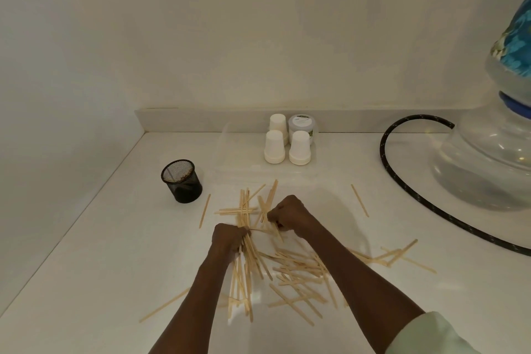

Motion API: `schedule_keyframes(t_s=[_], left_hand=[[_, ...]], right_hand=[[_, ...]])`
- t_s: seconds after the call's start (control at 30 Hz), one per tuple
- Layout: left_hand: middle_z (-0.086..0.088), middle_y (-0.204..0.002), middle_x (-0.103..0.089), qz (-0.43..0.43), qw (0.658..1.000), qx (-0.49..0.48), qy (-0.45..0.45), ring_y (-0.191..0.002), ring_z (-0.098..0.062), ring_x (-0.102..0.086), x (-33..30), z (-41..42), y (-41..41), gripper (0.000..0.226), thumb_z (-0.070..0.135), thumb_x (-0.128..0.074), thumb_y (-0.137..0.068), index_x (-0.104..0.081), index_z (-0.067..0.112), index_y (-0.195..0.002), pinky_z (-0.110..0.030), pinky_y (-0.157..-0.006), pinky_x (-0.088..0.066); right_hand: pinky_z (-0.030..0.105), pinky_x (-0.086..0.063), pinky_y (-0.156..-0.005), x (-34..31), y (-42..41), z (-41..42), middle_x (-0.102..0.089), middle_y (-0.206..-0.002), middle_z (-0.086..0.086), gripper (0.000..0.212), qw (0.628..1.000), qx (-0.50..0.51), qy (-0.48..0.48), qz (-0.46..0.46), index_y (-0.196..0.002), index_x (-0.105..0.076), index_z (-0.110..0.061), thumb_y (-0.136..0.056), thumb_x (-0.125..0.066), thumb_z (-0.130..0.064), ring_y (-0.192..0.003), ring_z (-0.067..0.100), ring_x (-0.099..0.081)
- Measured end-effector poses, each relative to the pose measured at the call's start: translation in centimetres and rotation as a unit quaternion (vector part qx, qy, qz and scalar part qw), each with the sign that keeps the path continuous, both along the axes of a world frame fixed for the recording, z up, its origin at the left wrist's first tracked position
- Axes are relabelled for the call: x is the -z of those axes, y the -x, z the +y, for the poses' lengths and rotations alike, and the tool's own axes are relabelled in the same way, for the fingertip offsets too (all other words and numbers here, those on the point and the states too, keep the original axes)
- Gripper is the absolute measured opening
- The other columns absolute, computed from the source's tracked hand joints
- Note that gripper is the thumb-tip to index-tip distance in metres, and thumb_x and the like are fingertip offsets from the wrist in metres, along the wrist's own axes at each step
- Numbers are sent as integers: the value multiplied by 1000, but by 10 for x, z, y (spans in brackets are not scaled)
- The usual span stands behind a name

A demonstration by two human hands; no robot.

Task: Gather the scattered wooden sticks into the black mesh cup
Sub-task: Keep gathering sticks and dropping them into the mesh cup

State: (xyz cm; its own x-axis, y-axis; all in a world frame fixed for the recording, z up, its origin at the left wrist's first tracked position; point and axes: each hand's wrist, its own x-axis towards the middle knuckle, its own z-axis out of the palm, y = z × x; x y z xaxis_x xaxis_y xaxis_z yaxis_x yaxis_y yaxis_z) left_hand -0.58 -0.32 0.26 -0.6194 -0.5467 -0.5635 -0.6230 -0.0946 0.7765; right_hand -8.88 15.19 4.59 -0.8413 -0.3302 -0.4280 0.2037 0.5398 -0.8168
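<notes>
left hand (228, 238) grips a bundle of wooden sticks (250, 261) on the white counter (115, 282), right hand (287, 217) pinches a few more — best squared into one bundle before reaching the black mesh cup (182, 181), far-left.

This looks like a corner of a home or a pantry nook: a glossy white worktop (86, 253) meets plain white walls with a low upstand, upturned paper cups (274, 146) stand beside a lidded jar (301, 123), and a large glass vessel (482, 169) with a braided black hose (402, 190) sits at the right.
</notes>
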Motion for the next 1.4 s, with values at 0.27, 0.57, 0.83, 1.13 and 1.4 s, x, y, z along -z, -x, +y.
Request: schedule_keyframes(t_s=[0.27,0.57,0.83,1.13,1.4], left_hand=[[-25,-77,-70,47,988,-29,-147,-62,-33,-69,-11,5,11,19,3,-57,-91,-70,-8,-83,-39,-58,-59],[-17,-80,-66,101,960,-106,-239,-70,-25,-64,-28,12,20,24,2,-46,-97,-67,-2,-87,-32,-59,-55],[-23,-87,-67,118,965,-67,-226,-77,-32,-67,-41,15,21,21,5,-48,-99,-63,-10,-96,-37,-62,-56],[-15,-85,-59,147,968,-103,-178,-61,-25,-53,-57,7,29,23,-3,-39,-96,-57,-5,-110,-33,-56,-44],[1,-60,-40,246,949,-140,-141,-49,-14,-39,-79,11,34,40,45,-37,-101,-50,14,-79,-27,-49,-37]], right_hand=[[40,-63,-70,2,-22,-36,-70,-72,20,18,999,30,25,-11,-75,-70,6,-71,-79,-10,-67,30,-72],[33,-49,-61,-11,-37,-53,-65,-64,15,15,980,-17,-82,181,-69,-71,1,-77,-67,-11,-64,27,-63],[31,-54,-66,-24,-42,-57,-71,-85,16,24,946,-42,-158,280,-87,-71,0,-90,-48,-3,-81,29,-70],[30,-54,-74,-34,-42,-44,-75,-74,6,15,949,47,18,312,-76,-76,-6,-82,-63,-8,-72,18,-69],[36,-53,-67,-11,-43,-34,-70,-75,9,34,955,247,157,-47,-81,-71,-3,-94,-52,-28,-65,18,-60]])
